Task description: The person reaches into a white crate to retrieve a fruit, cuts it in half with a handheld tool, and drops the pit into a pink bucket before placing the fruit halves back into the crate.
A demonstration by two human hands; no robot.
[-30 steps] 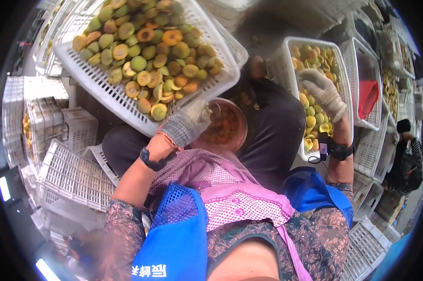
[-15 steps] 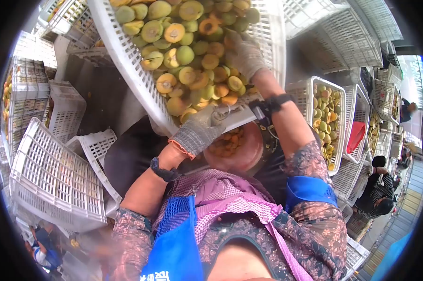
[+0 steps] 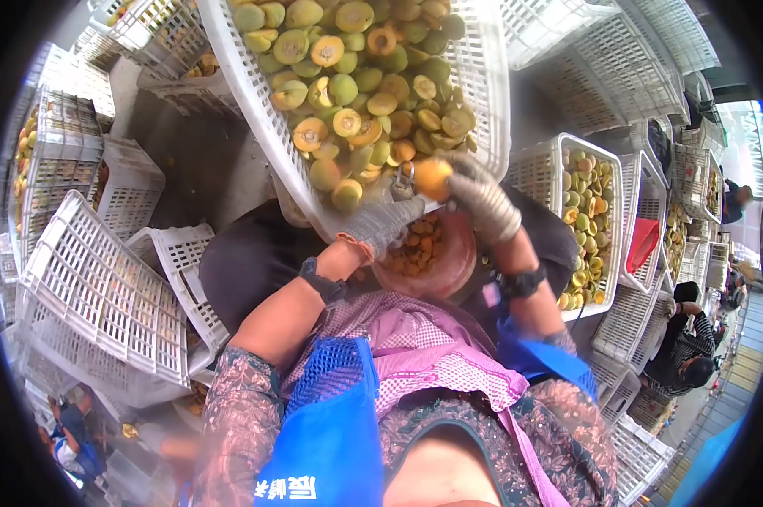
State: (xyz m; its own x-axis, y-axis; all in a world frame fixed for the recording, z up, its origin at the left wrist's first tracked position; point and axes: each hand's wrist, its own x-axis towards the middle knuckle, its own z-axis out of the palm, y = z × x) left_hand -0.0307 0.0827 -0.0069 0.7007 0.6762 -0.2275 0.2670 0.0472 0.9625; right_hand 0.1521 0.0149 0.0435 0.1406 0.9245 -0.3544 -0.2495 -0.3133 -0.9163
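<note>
- Pinching one orange fruit [image 3: 433, 179] between gloved fingers, the right hand [image 3: 489, 203] is closed to about the fruit's width, over the near edge of the crate [image 3: 484, 93].
- The left hand [image 3: 381, 221], also gloved, lies at that near edge. I see a metal loop [image 3: 405, 177] by its fingertips, between it and the fruit, but I cannot tell whether the fingers hold it.
- I judge the fruit light and fairly firm, with flesh that would bruise under a hard squeeze and turn slick where cut. I would take it by its rounded sides, thumb opposite fingers.
- The halves [image 3: 346, 122] fill the crate up to its near edge, some cut face up, some skin up; I expect those to roll easily.
- Below the near edge sits the bowl [image 3: 459, 256], orange pieces inside, between the knees [image 3: 242, 266]. The knees limit low sideways moves.
- The crate's raised rim is the edge I would mind with the wrists; the open side is upward.
- Past its left edge I see dark floor [image 3: 199, 156], with some room there.
- To the right, beyond the knee, stands the side crate [image 3: 536, 173] of cut fruit, its rim another edge to lift over.
</note>
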